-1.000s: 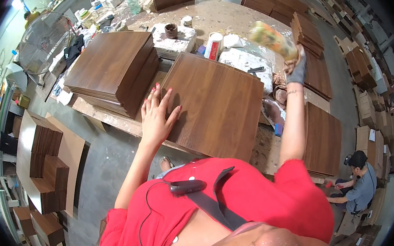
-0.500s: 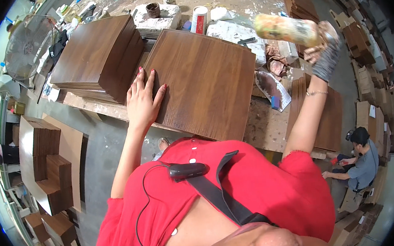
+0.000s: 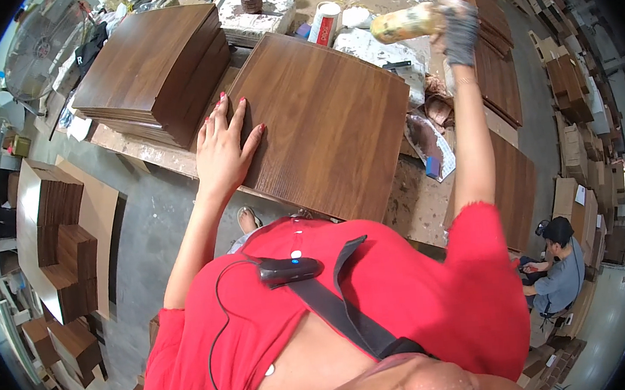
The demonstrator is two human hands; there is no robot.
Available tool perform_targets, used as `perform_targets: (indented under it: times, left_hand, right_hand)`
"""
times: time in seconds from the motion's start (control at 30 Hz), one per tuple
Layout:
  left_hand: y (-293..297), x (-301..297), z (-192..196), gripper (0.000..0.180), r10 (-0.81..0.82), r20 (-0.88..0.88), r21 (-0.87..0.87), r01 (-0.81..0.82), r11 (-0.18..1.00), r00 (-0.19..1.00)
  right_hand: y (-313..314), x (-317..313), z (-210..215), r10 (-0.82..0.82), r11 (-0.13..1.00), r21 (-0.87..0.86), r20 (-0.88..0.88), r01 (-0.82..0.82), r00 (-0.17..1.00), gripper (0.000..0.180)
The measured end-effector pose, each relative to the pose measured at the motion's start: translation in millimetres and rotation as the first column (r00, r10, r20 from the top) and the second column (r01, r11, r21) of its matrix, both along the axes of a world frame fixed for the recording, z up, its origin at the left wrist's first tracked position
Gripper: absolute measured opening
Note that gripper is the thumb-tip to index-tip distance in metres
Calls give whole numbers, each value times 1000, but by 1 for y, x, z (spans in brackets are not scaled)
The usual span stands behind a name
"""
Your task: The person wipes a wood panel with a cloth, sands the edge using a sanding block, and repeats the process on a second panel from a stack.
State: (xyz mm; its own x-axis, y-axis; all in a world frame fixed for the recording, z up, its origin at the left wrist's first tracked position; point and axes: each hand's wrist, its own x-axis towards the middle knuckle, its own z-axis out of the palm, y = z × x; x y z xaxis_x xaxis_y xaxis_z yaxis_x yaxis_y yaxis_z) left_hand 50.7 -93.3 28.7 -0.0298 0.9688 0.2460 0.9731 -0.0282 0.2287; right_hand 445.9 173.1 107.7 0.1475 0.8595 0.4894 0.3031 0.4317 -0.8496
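A dark brown wooden panel (image 3: 321,120) lies flat on the workbench in front of me. My left hand (image 3: 224,143) rests palm down with fingers spread on the panel's left edge. My right hand (image 3: 458,30), in a grey glove, is raised above the panel's far right corner and holds a yellowish plastic bottle (image 3: 407,23) tipped sideways, its end pointing left.
A stack of similar dark panels (image 3: 153,68) sits to the left on the bench. Cans, cups and crumpled paper (image 3: 327,19) lie at the back. More panels (image 3: 499,75) stand right. Wooden boxes (image 3: 49,240) fill the floor left. A seated person (image 3: 561,270) works at lower right.
My right hand has swung the bottle from upright at the far right to a sideways tilt over the panel's far corner. The left hand stays on the panel.
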Motion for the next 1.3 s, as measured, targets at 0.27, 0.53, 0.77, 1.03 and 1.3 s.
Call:
perform_targets:
  times: [0.27, 0.53, 0.77, 1.03, 1.3]
  left_hand:
    - [-4, -2, -2, 62, -9, 4, 12, 9, 1000, 1000]
    - [-28, -66, 6, 71, -182, 340, -53, 213, 976, 923]
    - [-30, -103, -25, 91, -282, 741, -1, 421, 907, 609]
    - [-26, -112, -47, 112, -356, 783, 25, 547, 837, 509]
    - [-21, -112, -58, 117, -438, 720, 67, 575, 815, 538]
  right_hand:
    - [141, 0, -106, -105, 993, 53, 815, 107, 569, 58]
    - [69, -17, -32, -65, 880, -447, 221, 160, 973, 45]
    - [-109, -182, -86, 386, 893, -147, 735, -425, 557, 46]
    - [-100, -281, -82, 318, 948, -235, 643, -215, 697, 23]
    - [-83, -289, -73, 33, 994, -84, 848, 73, 530, 31]
